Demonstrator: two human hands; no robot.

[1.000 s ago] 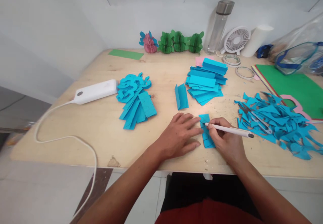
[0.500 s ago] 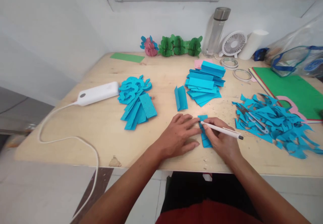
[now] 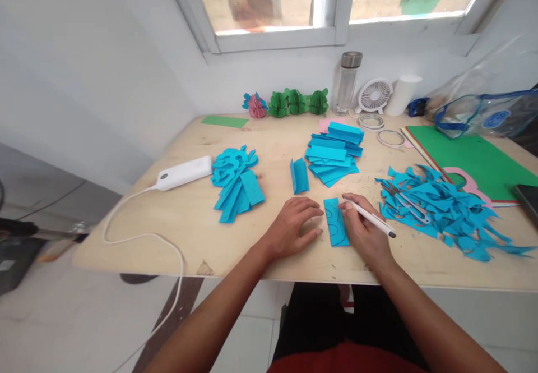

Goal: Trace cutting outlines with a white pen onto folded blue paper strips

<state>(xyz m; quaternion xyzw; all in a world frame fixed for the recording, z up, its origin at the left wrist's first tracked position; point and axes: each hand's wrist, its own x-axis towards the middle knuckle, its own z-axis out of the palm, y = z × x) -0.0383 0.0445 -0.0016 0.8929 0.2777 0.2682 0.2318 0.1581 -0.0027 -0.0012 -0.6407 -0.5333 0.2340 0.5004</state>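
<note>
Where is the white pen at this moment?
In the head view, the white pen is in the right hand, right of the marked blue paper piece and left of the pile of blue scraps.

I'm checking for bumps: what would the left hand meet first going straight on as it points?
The left hand would probably meet the blue card with curved lines first, just past its fingertips, though its height over the table is unclear.
</note>
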